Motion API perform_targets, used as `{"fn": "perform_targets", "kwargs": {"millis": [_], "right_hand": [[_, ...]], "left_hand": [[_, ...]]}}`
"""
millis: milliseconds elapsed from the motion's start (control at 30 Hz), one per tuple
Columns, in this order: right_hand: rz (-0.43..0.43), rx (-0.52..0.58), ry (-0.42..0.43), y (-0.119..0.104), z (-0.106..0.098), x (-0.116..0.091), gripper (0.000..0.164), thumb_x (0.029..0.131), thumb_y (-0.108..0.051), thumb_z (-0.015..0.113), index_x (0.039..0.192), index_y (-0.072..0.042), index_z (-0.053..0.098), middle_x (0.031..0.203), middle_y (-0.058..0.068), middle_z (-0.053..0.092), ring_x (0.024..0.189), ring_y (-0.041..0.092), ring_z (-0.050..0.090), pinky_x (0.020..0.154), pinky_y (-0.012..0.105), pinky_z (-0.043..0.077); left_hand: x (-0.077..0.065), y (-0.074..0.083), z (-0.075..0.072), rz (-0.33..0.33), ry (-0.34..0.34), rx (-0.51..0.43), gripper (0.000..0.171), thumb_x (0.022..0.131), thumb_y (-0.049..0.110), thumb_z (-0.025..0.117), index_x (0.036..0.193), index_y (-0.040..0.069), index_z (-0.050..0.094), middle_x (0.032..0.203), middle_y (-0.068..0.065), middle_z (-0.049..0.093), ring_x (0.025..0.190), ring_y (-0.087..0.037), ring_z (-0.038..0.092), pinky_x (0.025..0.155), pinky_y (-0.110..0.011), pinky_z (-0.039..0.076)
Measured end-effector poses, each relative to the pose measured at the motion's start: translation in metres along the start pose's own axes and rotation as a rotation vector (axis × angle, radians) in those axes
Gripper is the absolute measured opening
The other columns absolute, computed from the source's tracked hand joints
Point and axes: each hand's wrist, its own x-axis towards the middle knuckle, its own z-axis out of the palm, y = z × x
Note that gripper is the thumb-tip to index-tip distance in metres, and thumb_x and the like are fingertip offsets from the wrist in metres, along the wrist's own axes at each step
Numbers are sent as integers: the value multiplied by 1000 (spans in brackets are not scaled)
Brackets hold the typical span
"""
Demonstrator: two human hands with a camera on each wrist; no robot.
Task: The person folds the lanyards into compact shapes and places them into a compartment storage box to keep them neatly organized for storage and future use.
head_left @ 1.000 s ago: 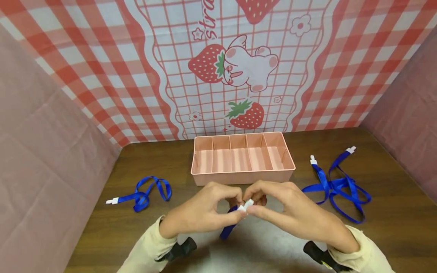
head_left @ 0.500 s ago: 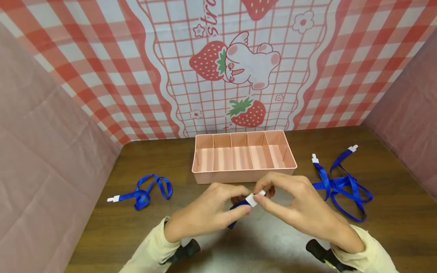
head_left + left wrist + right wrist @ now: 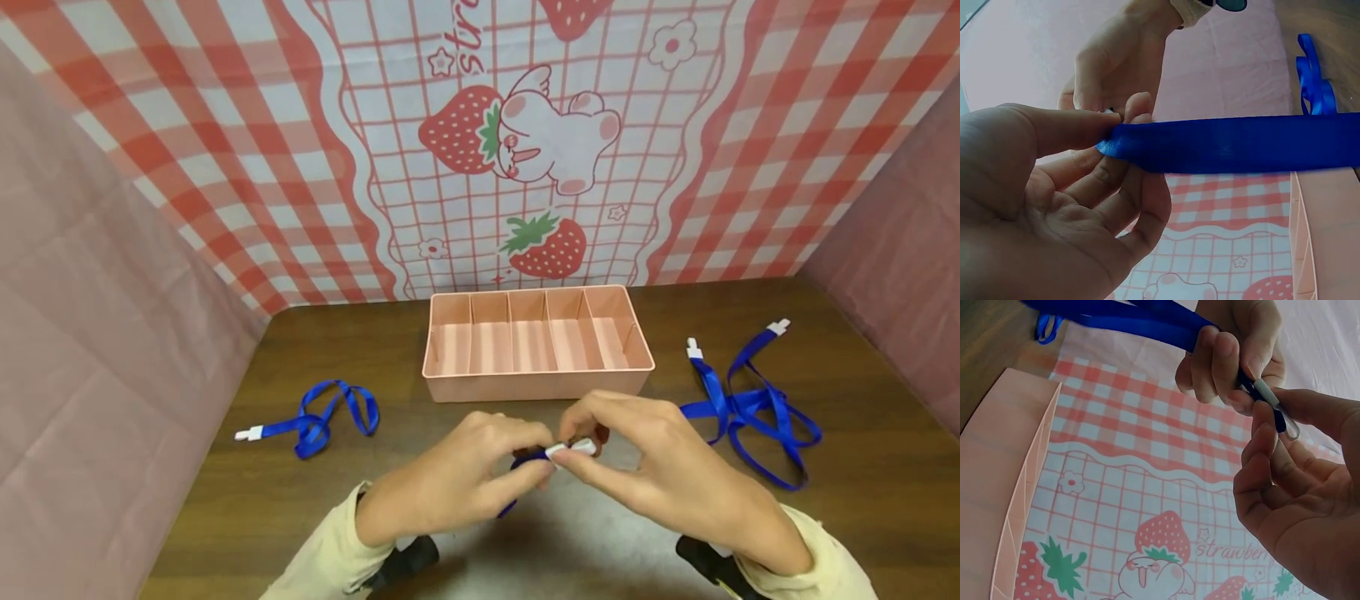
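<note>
In the head view, both hands meet in front of the pink box, on one blue lanyard. My left hand (image 3: pixel 457 475) pinches its blue strap (image 3: pixel 1229 147) between thumb and fingers, close to the clip. The thumb and fingers of my right hand (image 3: pixel 660 467) pinch the white clip (image 3: pixel 581 447) at the lanyard's end. The right wrist view has this clip side-on, with a clear loop (image 3: pixel 1291 430) at its tip beside the blue band. Fingers hide part of the clip, and most of the strap is out of sight below the hands in the head view.
Behind the hands stands a pink box (image 3: pixel 540 386) divided into several bare compartments. A blue lanyard (image 3: pixel 313 429) with a white clip lies at the left. More blue lanyard straps (image 3: pixel 750 404) with two white clips lie tangled at the right. A strawberry-print cloth (image 3: pixel 375 150) hangs behind.
Both hands have shifted slightly right with the lanyard. The white clip has turned and lies more sideways between the fingers. The lanyards on the table stay put.
</note>
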Motion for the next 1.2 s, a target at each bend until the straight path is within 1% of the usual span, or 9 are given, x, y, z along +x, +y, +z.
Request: {"fn": "perform_targets", "kwargs": {"millis": [167,333,467,600,733,833,1000,1067,1200], "right_hand": [[-41,-49,-15,0,-4,0,21,90,-8,74,107,-19,69,98,-15,65,84,0,59,73,15,49],[-66,-106,-20,0,-6,-1,14,96,-18,68,109,-18,72,99,-15,64,86,-2,56,72,12,45],[-79,-123,14,0,-6,1,11,98,-21,66,105,-18,73,97,-14,63,84,-1,54,70,11,44],[-122,-131,63,0,-5,3,15,100,-25,62,102,-15,73,95,-11,64,83,0,54,69,10,43],[-151,-135,73,2,-6,5,16,101,-26,60,100,-16,73,95,-12,64,82,0,53,69,10,43],[-173,-139,82,2,-7,6,16,101,-26,60,100,-16,72,94,-12,64,82,0,53,69,10,42],[-200,-142,99,2,-9,8,13,100,-22,62,99,-14,72,94,-11,65,82,1,54,69,10,43],[-198,-141,97,2,-9,8,12,99,-22,64,99,-14,72,94,-11,65,81,0,54,69,10,42],[-195,-142,91,3,-9,9,11,99,-21,64,99,-14,72,94,-12,65,81,0,54,69,10,43]], "left_hand": [[-1,-1,-4,-17,32,-9,8,97,12,66,101,8,71,91,5,74,84,7,60,77,-13,48],[-1,-2,-6,-56,67,-41,6,93,7,70,99,7,70,89,2,75,82,4,66,71,-14,51],[-1,-3,-6,-100,31,-73,5,98,9,63,103,10,64,89,4,73,76,5,62,65,-14,50],[-2,-3,-7,-134,-9,-40,11,103,14,56,112,13,62,87,11,71,78,6,58,76,-20,46],[-2,-2,-8,-148,-60,50,12,103,17,55,102,18,67,76,19,64,72,8,51,82,-22,40],[0,-3,-7,-128,-72,43,15,103,16,54,94,17,66,72,17,59,64,7,47,76,-17,41],[-1,-6,-7,-75,-9,-10,16,102,8,54,106,8,70,79,8,61,63,5,49,59,-11,44],[-1,-7,-7,-69,4,1,17,102,8,55,109,6,71,82,7,61,66,4,49,61,-12,46],[-2,-7,-8,-77,8,3,16,102,9,55,108,8,71,82,9,59,68,3,49,61,-16,47]]}}
